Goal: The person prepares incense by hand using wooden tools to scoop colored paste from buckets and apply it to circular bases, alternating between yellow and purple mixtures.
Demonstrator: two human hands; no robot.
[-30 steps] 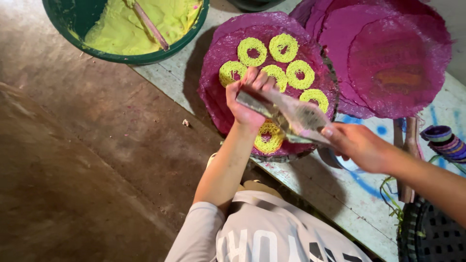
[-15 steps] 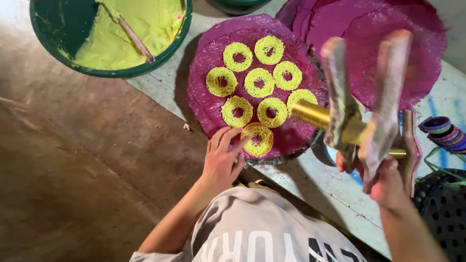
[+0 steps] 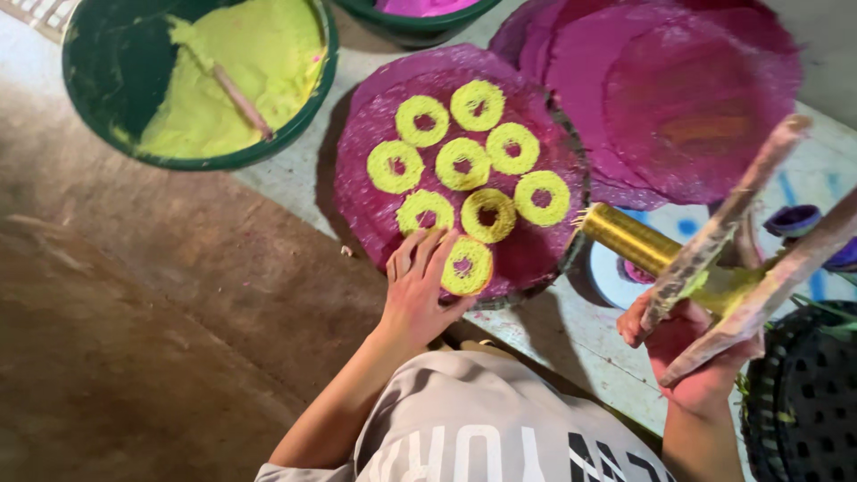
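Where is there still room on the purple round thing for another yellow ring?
The purple disc is bare along its left edge and at the right of the bottom ring. The middle is crowded with rings; the left hand covers the bottom edge.

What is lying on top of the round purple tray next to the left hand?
Eight yellow rings lie on the purple tray; the left hand touches the nearest ring. The tray surface beneath the rings is covered.
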